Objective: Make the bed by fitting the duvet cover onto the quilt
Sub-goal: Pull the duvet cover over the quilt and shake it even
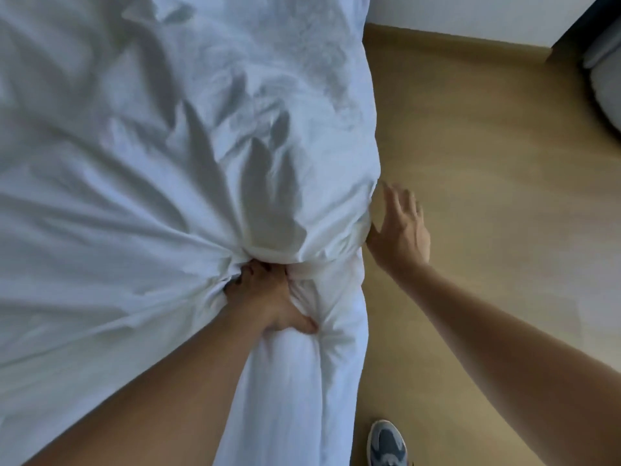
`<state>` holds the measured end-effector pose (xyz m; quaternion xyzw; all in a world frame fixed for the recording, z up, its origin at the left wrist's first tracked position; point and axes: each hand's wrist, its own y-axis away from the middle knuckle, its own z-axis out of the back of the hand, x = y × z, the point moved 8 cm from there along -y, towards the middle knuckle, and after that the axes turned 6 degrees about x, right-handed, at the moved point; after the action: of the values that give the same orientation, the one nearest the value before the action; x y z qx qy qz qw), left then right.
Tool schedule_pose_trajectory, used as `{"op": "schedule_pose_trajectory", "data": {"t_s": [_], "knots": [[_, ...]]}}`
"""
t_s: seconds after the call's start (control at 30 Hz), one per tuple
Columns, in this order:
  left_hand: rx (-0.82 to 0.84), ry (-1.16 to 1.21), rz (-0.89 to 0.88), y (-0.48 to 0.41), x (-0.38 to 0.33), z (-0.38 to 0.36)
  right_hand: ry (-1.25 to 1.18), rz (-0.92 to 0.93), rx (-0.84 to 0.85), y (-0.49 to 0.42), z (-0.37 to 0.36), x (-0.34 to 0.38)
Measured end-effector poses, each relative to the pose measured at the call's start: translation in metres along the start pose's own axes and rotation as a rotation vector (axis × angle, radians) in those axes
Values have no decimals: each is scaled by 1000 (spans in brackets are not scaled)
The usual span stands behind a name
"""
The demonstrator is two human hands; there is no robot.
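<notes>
Duvet cover (161, 156): white, heavily creased, spread over most of the view on the bed; folds radiating from one gathered point near the right edge. Quilt not told apart from the cover, all white cloth; presumably inside or beneath.
Floor (487, 169): tan, running along the right side of the bed; pale wall and baseboard at the top.
Hanging edge (302, 415): a length of white cloth dropping from the gathered point down the bedside, towards the camera.
Dark object (605, 79): top right corner, partly cut off, with something pale and rounded; well apart from the work, cannot be identified.
Left hand (265, 294): fingers curled into the cloth, gripping a tight bunch of duvet cover; thumb pressed against the fabric below.
Right hand (400, 227): fingers spread wide and straight, holding nothing, just beside the bulging bed edge; blurred, contact with the cloth cannot be told.
Shoe (386, 442): grey and blue, on the floor next to the hanging edge.
Likely step: probably hauling the cover along the quilt, with the free hand about to take the edge.
Risk, slip: one-handed grip on a thick bunch; a hard pull could drag cover alone and leave the quilt lumped inside.
Risk, floor: hanging cloth could slide off the bedside.
Risk, foot: shoe close enough to tread on the trailing cloth.
In the way: the deep creases hide corners and opening.
</notes>
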<state>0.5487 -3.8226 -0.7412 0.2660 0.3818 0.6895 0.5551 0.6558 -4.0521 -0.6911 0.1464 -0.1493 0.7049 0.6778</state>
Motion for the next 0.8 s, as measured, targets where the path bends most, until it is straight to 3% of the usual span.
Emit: {"op": "schedule_pose_trajectory", "data": {"t_s": [0.1, 0.2, 0.4, 0.5, 0.57, 0.67, 0.73, 0.8], "knots": [[17, -1, 28, 1, -3, 0, 58, 131, 186, -12, -15, 9], [-2, -8, 42, 5, -4, 1, -41, 221, 314, -1, -24, -1], [42, -27, 82, 2, -2, 0, -417, 191, 201, 3, -2, -11], [46, -41, 97, 0, -1, 0, -524, 16, 141, 9, 6, -26], [43, -33, 111, 0, 1, -1, -716, -216, 173, 15, 1, -39], [38, -29, 112, -1, 1, -2, -1274, -808, 546, 48, -39, -35], [30, -15, 110, -1, 2, -3, -1389, -946, 794, 70, -53, -16], [29, 5, 107, -1, 3, -2, -1335, -946, 883, 81, -63, -4]]}}
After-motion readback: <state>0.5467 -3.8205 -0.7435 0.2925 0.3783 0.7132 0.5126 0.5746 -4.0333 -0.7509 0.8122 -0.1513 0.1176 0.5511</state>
